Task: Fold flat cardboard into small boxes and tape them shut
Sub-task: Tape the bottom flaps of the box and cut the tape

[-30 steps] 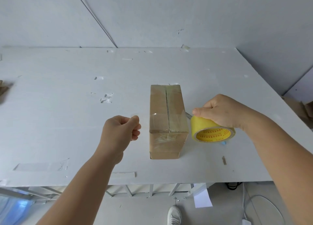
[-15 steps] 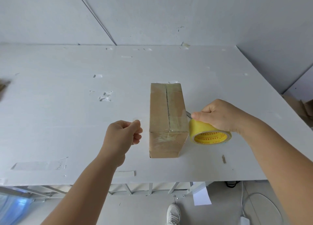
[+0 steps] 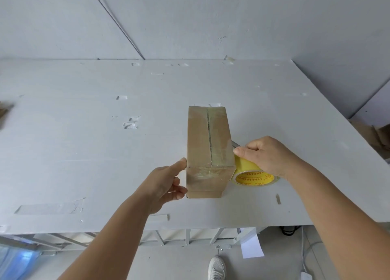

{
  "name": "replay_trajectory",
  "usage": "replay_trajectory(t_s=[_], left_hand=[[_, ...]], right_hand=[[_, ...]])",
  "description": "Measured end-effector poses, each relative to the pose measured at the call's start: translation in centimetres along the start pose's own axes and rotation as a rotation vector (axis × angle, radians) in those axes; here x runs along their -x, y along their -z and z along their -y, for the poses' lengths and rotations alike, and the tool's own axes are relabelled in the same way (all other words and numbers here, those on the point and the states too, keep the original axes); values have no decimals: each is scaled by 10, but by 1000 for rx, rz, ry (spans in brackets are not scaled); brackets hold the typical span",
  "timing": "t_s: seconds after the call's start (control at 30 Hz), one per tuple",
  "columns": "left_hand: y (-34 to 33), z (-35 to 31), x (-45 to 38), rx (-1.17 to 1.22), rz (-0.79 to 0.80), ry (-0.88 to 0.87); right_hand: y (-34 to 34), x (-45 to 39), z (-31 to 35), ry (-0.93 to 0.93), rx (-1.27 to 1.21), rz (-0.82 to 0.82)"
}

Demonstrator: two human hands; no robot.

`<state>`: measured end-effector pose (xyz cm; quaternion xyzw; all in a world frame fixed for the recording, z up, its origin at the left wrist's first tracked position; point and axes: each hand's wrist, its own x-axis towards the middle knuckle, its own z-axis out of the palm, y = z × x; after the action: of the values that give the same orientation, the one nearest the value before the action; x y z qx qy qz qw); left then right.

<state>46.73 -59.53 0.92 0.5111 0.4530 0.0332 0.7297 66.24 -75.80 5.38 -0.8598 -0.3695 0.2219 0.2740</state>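
Our right hand (image 3: pixel 268 155) has its fingers curled over the top of the yellow tape roll (image 3: pixel 252 174) and holds it down on the table (image 3: pixel 84 142). The roll sits just at 3 o'clock from the box (image 3: pixel 207 151), touching its near right corner or very close to it; we cannot tell which. Something thin and gray pokes out past our right thumb, maybe a loose tape end or a small tool, but it is too small to tell. Our left hand (image 3: pixel 164 187) has its fingers spread apart and fairly straight, with the thumb against the left side of the box near its top edge and the other fingers near its front face. It does not wrap around the box, so we think it is only steadying it. The box stands in the middle of the table, closed, with shiny clear tape along the seam on top and down over the front face. We think this box is nearly done or done. What is left may be cutting the tape free, then starting on more flat cardboard (image 3: pixel 377 136), which we can see at 3 o'clock past the table edge. Bits of old tape are stuck on the table.
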Motion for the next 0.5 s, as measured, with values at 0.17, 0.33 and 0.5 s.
replay_trajectory(t_s=[0.17,0.33,0.5], left_hand=[[-9,3,4,-184,-145,-155],[-11,8,22,-257,-308,-569],[-25,23,39,-297,152,-631]], right_hand=[[1,-2,3,-17,24,7],[-1,0,2,-26,20,-8],[-4,1,3,-33,7,-37]])
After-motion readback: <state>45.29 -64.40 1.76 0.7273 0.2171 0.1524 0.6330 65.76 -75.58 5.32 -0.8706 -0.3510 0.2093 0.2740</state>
